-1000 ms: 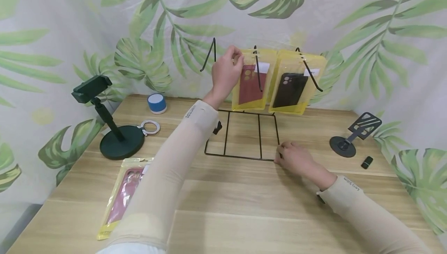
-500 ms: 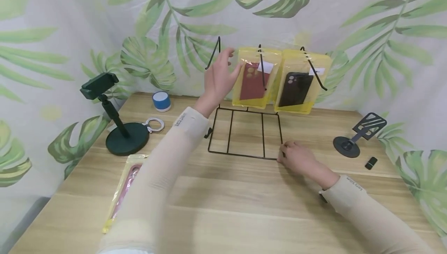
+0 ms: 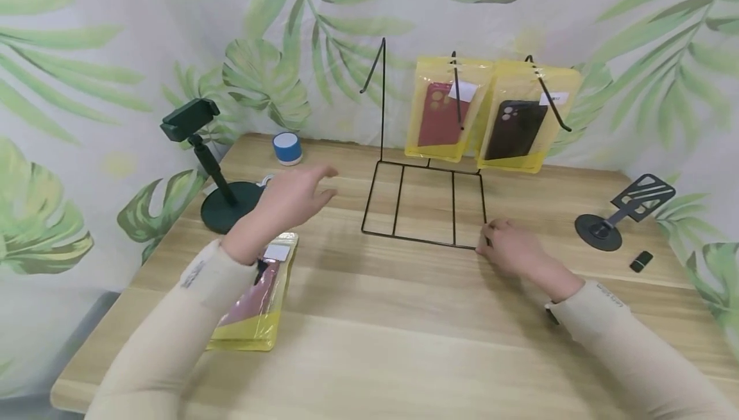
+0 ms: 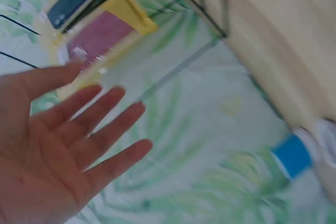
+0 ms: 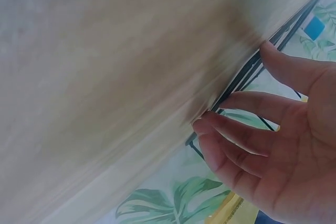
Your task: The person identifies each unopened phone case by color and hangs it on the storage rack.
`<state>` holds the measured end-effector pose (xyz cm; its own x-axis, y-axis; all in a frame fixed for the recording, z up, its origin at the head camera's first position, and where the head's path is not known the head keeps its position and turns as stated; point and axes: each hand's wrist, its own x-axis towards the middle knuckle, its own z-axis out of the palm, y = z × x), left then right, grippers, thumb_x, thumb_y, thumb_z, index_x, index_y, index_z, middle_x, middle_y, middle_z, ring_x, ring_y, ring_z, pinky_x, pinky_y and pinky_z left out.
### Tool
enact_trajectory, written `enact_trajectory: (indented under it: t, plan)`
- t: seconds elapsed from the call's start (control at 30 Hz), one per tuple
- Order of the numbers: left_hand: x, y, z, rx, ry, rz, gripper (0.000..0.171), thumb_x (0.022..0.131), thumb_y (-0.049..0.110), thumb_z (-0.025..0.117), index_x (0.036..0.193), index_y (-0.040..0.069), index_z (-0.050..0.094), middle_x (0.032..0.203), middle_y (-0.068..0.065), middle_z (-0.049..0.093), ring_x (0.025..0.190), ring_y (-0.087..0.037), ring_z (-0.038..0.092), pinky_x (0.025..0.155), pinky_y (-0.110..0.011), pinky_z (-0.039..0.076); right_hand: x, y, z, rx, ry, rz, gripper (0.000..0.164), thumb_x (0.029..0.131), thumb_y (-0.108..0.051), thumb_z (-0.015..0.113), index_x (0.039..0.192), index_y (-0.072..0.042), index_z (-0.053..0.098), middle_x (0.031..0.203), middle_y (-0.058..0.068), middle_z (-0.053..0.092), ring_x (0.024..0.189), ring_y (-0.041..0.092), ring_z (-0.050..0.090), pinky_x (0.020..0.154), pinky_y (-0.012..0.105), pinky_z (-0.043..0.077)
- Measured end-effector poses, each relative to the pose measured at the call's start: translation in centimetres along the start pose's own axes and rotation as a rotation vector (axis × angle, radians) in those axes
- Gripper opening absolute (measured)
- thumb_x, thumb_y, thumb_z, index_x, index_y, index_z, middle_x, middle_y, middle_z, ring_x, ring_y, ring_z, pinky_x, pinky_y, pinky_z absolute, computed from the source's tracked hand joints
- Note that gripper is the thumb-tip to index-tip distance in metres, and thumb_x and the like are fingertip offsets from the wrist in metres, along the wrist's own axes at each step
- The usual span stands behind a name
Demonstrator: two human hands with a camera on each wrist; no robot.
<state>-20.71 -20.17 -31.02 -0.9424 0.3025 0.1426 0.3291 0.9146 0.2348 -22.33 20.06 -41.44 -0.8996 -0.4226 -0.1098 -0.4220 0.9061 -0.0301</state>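
Note:
My left hand (image 3: 288,199) is in the air with nothing in it, fingers spread in the left wrist view. Below it on the table lies a yellow pouch with a pink phone case (image 3: 254,304), partly hidden by the hand and wrist. My right hand (image 3: 514,250) grips the front right corner of a black wire display rack (image 3: 424,240), thumb and fingertips on its base wire in the right wrist view. From the rack's hooks hang a pouch with a red phone case (image 3: 439,125) and a pouch with a black phone case (image 3: 514,134). The left hook (image 3: 374,67) is bare.
A dark green phone stand (image 3: 216,179) and a blue-and-white cylinder (image 3: 287,148) stand at the left back. On the right are a black folding stand (image 3: 612,221) and a small black stick (image 3: 641,261). A leaf-print cloth (image 3: 323,106) backs the wooden table.
My left hand has let go of the red phone case's pouch and come down leftward over the pouch on the table. The right hand stays at the rack's corner. The head view has shifted.

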Motion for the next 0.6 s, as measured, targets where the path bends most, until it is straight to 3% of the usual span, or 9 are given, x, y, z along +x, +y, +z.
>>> enact_trajectory:
  t: [0.13,0.3,0.43,0.6]
  plan:
    - [-3.1,-2.7,0.8,0.018,-0.09,-0.048,0.04,0.097,0.026,0.064,0.132,0.008,0.061,0.128,-0.011,0.068,0.105,-0.033,0.068,0.083,-0.05,0.055,-0.2,-0.1,-0.3,-0.005,-0.002,-0.004,0.052,0.099,-0.035,0.059,0.132,0.006,0.058,0.136,0.03,0.055,0.125,0.049,0.052,0.099,0.06,0.048]
    - [-5.8,-5.4,1.8,0.015,-0.174,-0.11,0.04,0.095,0.023,0.066,0.131,0.005,0.062,0.124,-0.014,0.069,0.108,-0.034,0.067,0.087,-0.053,0.054,-0.2,-0.1,-0.5,-0.025,0.004,-0.016,0.052,0.099,-0.035,0.06,0.131,0.006,0.059,0.135,0.03,0.056,0.124,0.049,0.053,0.099,0.059,0.048]
    - [-7.2,-7.2,2.2,0.004,-0.217,-0.154,0.04,0.094,0.021,0.065,0.13,0.003,0.063,0.124,-0.018,0.068,0.111,-0.038,0.065,0.091,-0.056,0.052,-0.2,0.0,-0.3,-0.034,0.008,-0.025,0.052,0.099,-0.035,0.06,0.131,0.007,0.059,0.134,0.031,0.056,0.123,0.049,0.053,0.099,0.059,0.048]
    - [-7.9,-9.4,2.8,0.01,-0.273,-0.203,0.038,0.095,0.016,0.063,0.129,-0.001,0.063,0.11,-0.019,0.071,0.095,-0.033,0.064,0.09,-0.056,0.052,-0.3,-0.2,-0.4,-0.024,0.001,-0.02,0.053,0.099,-0.034,0.059,0.132,0.007,0.058,0.135,0.031,0.055,0.124,0.05,0.052,0.1,0.06,0.047]
